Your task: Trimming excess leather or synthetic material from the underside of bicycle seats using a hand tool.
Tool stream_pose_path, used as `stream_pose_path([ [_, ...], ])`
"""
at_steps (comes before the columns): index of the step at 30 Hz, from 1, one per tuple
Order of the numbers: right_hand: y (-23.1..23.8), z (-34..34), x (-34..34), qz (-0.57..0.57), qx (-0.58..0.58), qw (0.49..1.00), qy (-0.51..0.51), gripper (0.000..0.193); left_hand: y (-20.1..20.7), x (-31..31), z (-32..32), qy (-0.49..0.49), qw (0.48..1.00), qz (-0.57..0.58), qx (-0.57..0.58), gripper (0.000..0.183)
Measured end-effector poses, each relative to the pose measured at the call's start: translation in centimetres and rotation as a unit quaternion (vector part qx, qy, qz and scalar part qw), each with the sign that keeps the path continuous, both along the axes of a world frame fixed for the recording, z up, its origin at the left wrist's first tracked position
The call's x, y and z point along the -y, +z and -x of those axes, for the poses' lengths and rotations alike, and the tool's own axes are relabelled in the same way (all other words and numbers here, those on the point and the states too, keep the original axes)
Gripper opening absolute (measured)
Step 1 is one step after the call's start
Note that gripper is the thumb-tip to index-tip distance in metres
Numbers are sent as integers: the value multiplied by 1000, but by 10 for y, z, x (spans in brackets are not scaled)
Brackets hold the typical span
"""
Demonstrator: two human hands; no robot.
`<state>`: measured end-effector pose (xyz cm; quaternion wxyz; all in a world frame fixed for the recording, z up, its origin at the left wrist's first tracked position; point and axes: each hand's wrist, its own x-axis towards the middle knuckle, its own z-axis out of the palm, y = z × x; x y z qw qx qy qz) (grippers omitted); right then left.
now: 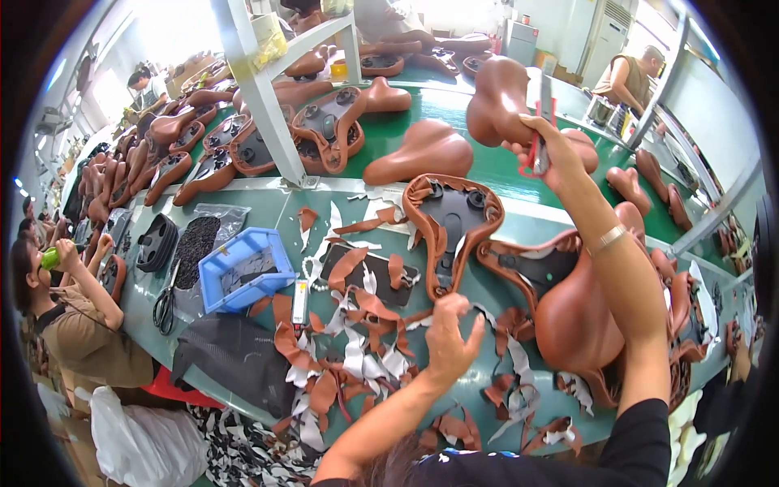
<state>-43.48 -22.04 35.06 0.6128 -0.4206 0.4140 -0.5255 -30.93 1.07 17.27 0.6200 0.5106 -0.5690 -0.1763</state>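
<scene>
Scrap-littered tabletop (277,209) lies below the half-open left hand (451,341), while the right hand (552,152) grips a red-handled tool (544,99) and seemingly a brown saddle (497,99) beyond the far edge, where the tool is best angled away from the saddle's smooth finish.

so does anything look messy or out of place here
Yes: brown and white scraps lie strewn over the green bench beside the left hand, some covering part of a flat black slab. It looks untidy because they're loose and tangled. Below sits another scrap heap.
</scene>
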Motion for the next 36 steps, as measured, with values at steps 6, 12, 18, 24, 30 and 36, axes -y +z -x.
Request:
stream_pose_path([
  [6, 17, 37, -248, -61, 75, 992, 84, 37, 69, -14, 8, 114, 967, 150, 170, 71],
  [12, -20, 83, -324, -21, -14, 987, 160, 39, 57, -57, -8, 42, 995, 31, -83, 43],
  [18, -98, 103, -351, 4, -206, 976, 64, 32, 46, -92, -53, -84, 896, -319, -298, 24],
  [24, -105, 130, -346, 320, -593, 727, 129, 49, 66, -81, -63, -193, 866, -409, -212, 26],
  [30, -80, 130, -309, 473, -628, 571, 236, 65, 93, -50, -39, -259, 878, -400, -43, 32],
  [36, -113, 130, -373, 235, -659, 666, 259, 71, 68, -54, -51, -227, 874, -421, -83, 30],
])
